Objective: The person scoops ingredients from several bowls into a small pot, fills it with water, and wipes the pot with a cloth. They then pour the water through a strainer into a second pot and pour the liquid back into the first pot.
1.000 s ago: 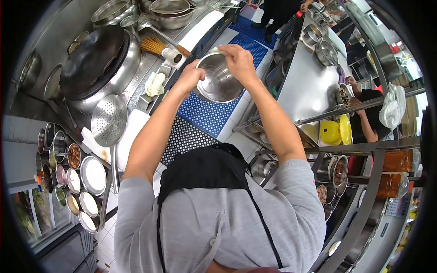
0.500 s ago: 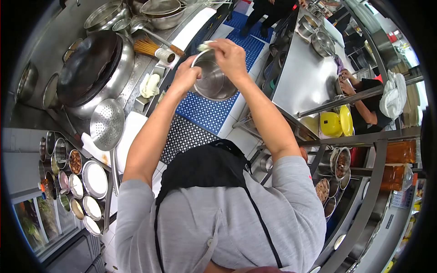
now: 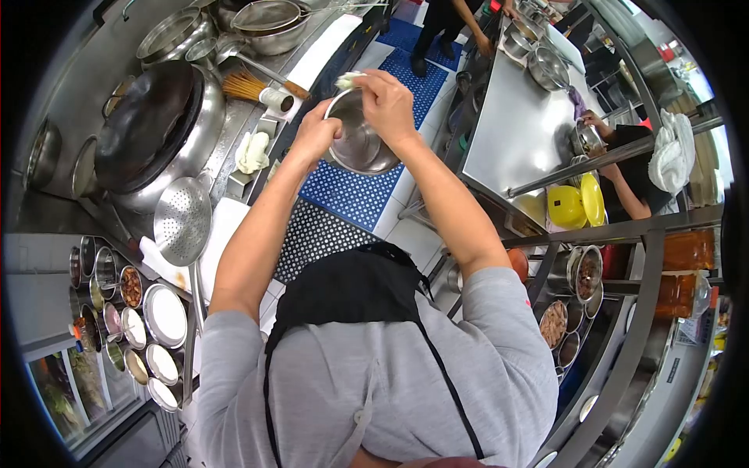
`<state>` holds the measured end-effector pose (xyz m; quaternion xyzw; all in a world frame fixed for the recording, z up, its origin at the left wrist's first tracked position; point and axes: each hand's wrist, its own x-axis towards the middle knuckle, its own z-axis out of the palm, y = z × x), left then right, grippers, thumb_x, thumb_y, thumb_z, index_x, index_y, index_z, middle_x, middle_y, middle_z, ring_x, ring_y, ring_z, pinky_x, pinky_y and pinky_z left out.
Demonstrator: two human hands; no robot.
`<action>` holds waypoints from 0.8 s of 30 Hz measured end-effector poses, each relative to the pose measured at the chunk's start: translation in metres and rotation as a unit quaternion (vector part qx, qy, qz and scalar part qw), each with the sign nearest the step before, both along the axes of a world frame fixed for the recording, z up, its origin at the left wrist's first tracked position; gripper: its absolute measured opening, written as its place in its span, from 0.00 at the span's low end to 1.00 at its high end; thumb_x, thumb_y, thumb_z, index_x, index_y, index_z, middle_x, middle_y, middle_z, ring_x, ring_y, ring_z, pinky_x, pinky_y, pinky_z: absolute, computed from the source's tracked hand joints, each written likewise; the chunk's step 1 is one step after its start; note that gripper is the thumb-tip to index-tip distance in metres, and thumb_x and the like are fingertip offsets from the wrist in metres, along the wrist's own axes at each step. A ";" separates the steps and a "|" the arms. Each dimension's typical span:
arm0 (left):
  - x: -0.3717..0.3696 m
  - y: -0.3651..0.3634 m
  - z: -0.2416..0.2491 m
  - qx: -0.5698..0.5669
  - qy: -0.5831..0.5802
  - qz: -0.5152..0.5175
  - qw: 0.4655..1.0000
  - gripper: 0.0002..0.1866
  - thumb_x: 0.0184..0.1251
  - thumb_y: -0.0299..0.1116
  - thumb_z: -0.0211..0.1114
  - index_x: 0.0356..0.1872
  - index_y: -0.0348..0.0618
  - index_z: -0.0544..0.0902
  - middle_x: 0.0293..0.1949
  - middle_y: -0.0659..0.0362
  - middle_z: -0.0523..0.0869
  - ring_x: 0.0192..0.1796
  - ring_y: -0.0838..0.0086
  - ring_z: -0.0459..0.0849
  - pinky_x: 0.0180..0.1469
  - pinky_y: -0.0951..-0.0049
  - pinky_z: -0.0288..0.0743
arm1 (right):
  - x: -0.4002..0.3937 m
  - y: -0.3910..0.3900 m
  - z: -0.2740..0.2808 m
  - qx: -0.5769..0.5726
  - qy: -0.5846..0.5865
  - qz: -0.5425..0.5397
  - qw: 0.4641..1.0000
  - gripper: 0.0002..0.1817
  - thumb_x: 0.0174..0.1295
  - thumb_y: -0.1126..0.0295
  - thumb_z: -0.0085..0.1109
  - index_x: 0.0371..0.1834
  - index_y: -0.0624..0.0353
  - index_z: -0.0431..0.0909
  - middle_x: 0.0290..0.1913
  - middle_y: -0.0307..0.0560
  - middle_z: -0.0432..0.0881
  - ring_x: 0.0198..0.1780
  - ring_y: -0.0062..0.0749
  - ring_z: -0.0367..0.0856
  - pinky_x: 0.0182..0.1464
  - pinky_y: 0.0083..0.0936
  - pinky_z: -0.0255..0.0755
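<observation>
Steel pot [image 3: 363, 142] | hands [image 3: 315, 137] still clamped: left [image 3: 315, 137] on rim [image 3: 364, 173], right [image 3: 389, 104] on pale cloth [image 3: 350, 80] | co-worker's arm [image 3: 470, 21] now lower

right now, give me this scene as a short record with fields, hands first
left hand: grips the rim of the metal pot, thumb inside
right hand: at the pot's far rim, pinching a pale cloth
under the pot: blue mat on the floor, lower down
left side: dark wok, perforated skimmer, bristle brush
right side: steel counter, yellow container
nearby: co-worker's forearm beyond the rail
</observation>
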<state>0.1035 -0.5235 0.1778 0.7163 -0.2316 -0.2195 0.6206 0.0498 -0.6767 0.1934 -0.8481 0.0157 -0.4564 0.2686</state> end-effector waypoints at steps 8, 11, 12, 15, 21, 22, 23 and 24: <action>0.017 0.009 -0.015 -0.005 0.022 -0.013 1.000 0.34 0.44 0.26 0.56 0.62 0.38 0.80 0.38 0.55 0.85 0.39 0.71 0.79 0.43 0.73 0.73 | -0.002 -0.025 0.001 0.019 0.056 -0.034 0.998 0.12 0.56 0.80 0.59 0.38 0.56 0.90 0.42 0.50 0.89 0.43 0.44 0.89 0.49 0.32 0.82; 0.024 0.012 -0.016 -0.024 0.053 -0.016 0.998 0.34 0.46 0.26 0.55 0.62 0.37 0.78 0.40 0.57 0.84 0.40 0.74 0.78 0.45 0.77 0.71 | -0.008 -0.021 0.006 0.045 0.025 -0.025 0.998 0.15 0.58 0.80 0.57 0.45 0.55 0.88 0.50 0.55 0.86 0.51 0.49 0.86 0.55 0.37 0.79; 0.024 0.009 -0.015 -0.017 0.044 -0.019 0.999 0.32 0.46 0.26 0.55 0.60 0.36 0.79 0.39 0.57 0.84 0.38 0.74 0.78 0.43 0.76 0.71 | -0.011 -0.006 0.012 0.037 0.006 -0.009 0.999 0.16 0.58 0.80 0.57 0.46 0.56 0.88 0.52 0.56 0.85 0.52 0.51 0.85 0.57 0.38 0.78; 0.012 -0.008 -0.008 -0.003 0.077 0.037 0.996 0.31 0.47 0.27 0.56 0.59 0.36 0.80 0.36 0.57 0.84 0.35 0.76 0.78 0.39 0.74 0.73 | -0.014 0.034 0.012 -0.129 0.024 0.074 0.989 0.19 0.54 0.82 0.57 0.50 0.58 0.85 0.54 0.54 0.85 0.57 0.51 0.83 0.60 0.39 0.77; 0.020 0.002 -0.026 -0.044 0.006 0.030 0.999 0.37 0.43 0.25 0.58 0.64 0.38 0.80 0.39 0.54 0.85 0.35 0.79 0.79 0.37 0.78 0.72 | -0.026 -0.027 -0.004 0.037 0.165 -0.025 0.985 0.16 0.59 0.74 0.60 0.51 0.59 0.86 0.47 0.59 0.87 0.48 0.53 0.86 0.54 0.41 0.79; 0.021 0.002 -0.029 -0.043 -0.008 0.041 0.998 0.37 0.43 0.25 0.58 0.64 0.38 0.80 0.39 0.53 0.85 0.35 0.79 0.79 0.37 0.79 0.72 | -0.027 -0.032 -0.011 0.064 0.190 -0.045 0.979 0.16 0.59 0.72 0.60 0.51 0.59 0.86 0.46 0.60 0.87 0.48 0.54 0.86 0.53 0.42 0.79; 0.019 0.000 -0.033 -0.059 -0.002 0.064 0.996 0.36 0.42 0.27 0.60 0.62 0.43 0.82 0.35 0.51 0.84 0.34 0.74 0.79 0.39 0.75 0.73 | -0.028 -0.029 -0.010 0.096 0.192 -0.067 0.974 0.16 0.59 0.70 0.61 0.51 0.60 0.85 0.46 0.61 0.87 0.48 0.55 0.87 0.53 0.43 0.79; 0.019 0.001 -0.038 -0.054 -0.023 0.075 0.995 0.36 0.42 0.27 0.60 0.62 0.44 0.83 0.33 0.51 0.83 0.34 0.72 0.79 0.40 0.73 0.74 | -0.034 -0.021 -0.012 0.132 0.195 -0.090 0.968 0.17 0.59 0.69 0.61 0.51 0.60 0.85 0.45 0.62 0.87 0.47 0.55 0.87 0.53 0.43 0.78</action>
